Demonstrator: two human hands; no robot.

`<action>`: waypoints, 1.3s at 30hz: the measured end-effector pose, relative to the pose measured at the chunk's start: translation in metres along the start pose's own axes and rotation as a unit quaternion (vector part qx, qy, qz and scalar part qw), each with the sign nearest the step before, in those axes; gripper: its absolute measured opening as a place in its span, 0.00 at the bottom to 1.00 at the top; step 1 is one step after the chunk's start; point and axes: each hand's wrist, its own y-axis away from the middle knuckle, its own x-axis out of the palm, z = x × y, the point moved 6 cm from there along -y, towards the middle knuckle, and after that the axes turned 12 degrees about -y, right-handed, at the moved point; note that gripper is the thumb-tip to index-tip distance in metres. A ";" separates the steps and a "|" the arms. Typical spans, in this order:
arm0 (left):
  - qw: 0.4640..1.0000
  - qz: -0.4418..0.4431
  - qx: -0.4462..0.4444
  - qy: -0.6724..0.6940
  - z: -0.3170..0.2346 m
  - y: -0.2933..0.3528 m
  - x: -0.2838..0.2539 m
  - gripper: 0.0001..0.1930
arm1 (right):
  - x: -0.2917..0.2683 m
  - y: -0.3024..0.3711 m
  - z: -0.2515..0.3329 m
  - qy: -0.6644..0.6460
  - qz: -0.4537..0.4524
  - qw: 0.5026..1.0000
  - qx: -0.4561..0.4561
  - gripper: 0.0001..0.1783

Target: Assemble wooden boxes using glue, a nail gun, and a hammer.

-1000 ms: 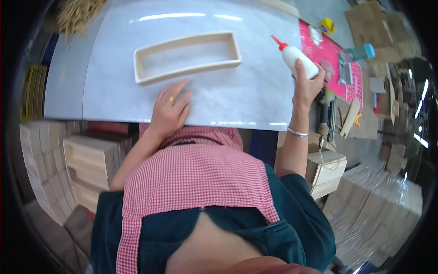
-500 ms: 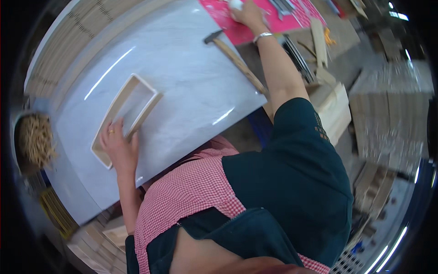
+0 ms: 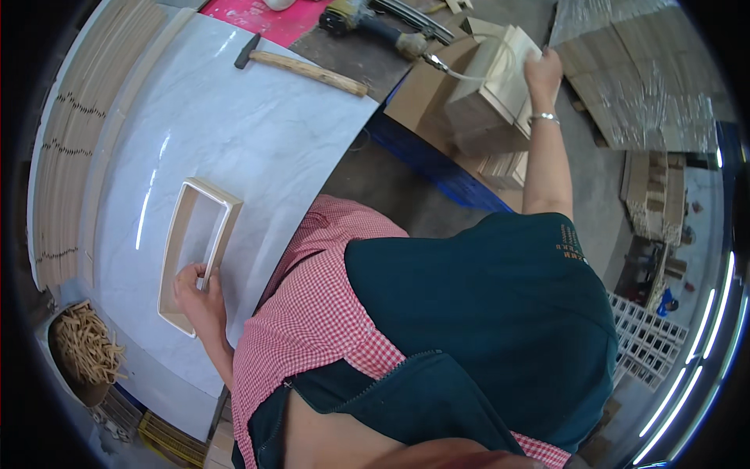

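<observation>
A shallow rectangular wooden frame (image 3: 180, 227), without a visible panel inside, stands on the white marbled tabletop (image 3: 273, 148). My left hand (image 3: 201, 301) is closed on its near long side, thumb and fingers either side of the strip. Out at the upper right, my right hand (image 3: 543, 74) reaches a stack of pale thin wooden boards (image 3: 496, 82) in a cardboard box. Its fingers are curled over the stack's end, closed on a board; the fingertips are partly hidden. A hammer (image 3: 308, 72) with a wooden handle lies at the table's far edge.
Long wooden strips (image 3: 66, 164) line the table's left side. A bin of wood offcuts (image 3: 86, 344) stands at lower left. Beyond the hammer are a pink mat (image 3: 273, 23) and an air nail gun (image 3: 375, 31) with its hose. Wrapped stacks (image 3: 648, 78) stand at far right.
My right hand has left a white object on the pink mat and swung right to the board stack. My left hand stays on the frame. The view has turned right.
</observation>
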 end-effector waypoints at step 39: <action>0.914 -0.220 -0.264 0.214 0.124 0.128 -0.017 0.21 | -0.066 0.280 0.491 -0.490 0.550 0.490 -0.466 0.41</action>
